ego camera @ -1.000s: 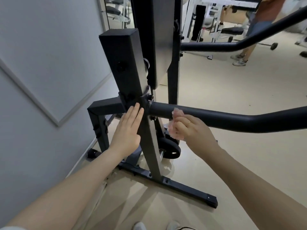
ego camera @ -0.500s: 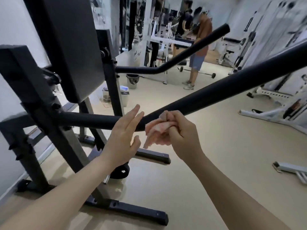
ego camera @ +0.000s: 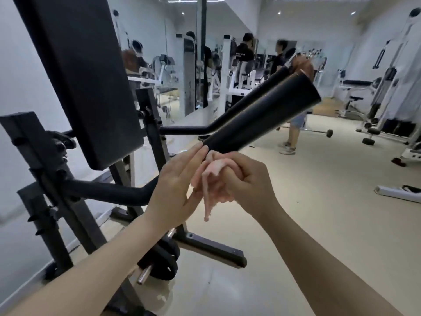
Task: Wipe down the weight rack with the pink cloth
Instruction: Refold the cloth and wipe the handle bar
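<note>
Under the rack arm (ego camera: 262, 117), right hand (ego camera: 246, 181) clutching pink cloth (ego camera: 210, 176), left hand (ego camera: 175, 181) flat-fingered.

A pale beige floor (ego camera: 307, 224) carries the black rack (ego camera: 75, 201), its foot bar (ego camera: 211, 249) at 6 o'clock. A barbell (ego camera: 319, 132) lies at 2 o'clock, a white bar (ego camera: 396, 194) at 3 o'clock, white machines (ego camera: 387, 124) beyond.

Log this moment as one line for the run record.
right hand grips pink cloth under black bar | left hand open, fingertips on bar
</note>
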Motion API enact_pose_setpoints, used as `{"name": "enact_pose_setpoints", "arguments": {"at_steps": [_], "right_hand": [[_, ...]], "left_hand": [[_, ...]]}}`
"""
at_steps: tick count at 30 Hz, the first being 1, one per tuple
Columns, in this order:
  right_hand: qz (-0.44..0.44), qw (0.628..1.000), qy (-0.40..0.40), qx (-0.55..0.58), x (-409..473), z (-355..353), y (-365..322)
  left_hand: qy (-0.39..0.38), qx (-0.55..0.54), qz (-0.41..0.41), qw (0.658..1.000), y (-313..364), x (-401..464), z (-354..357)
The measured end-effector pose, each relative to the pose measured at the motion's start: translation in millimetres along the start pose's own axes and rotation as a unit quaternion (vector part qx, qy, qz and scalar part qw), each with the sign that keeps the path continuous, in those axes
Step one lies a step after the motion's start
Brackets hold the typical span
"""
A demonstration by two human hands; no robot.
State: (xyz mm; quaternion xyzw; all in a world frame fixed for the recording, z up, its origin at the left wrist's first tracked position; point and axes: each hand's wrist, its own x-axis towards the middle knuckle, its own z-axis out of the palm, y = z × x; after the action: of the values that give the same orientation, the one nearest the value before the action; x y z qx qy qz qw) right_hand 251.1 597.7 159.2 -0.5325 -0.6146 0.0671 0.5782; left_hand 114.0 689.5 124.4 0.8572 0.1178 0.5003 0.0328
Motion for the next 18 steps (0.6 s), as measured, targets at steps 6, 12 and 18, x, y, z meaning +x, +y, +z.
{"name": "enact_pose_setpoints", "arguments": {"at_steps": [6,12,18], "right_hand": [[0.004,0.99,-0.103,0.094,0,-62,59],[0.161,0.942,-0.253,0.152,-1,-142,113],[0.276,0.892,-0.237,0.269,29,-200,186]], "left_hand": [[0.086,0.158,-0.155,0.971,50,-7,54],[0.129,0.146,-0.368,0.909,132,-2,143],[0.111,-0.03,-0.48,0.87,147,41,225]]}}
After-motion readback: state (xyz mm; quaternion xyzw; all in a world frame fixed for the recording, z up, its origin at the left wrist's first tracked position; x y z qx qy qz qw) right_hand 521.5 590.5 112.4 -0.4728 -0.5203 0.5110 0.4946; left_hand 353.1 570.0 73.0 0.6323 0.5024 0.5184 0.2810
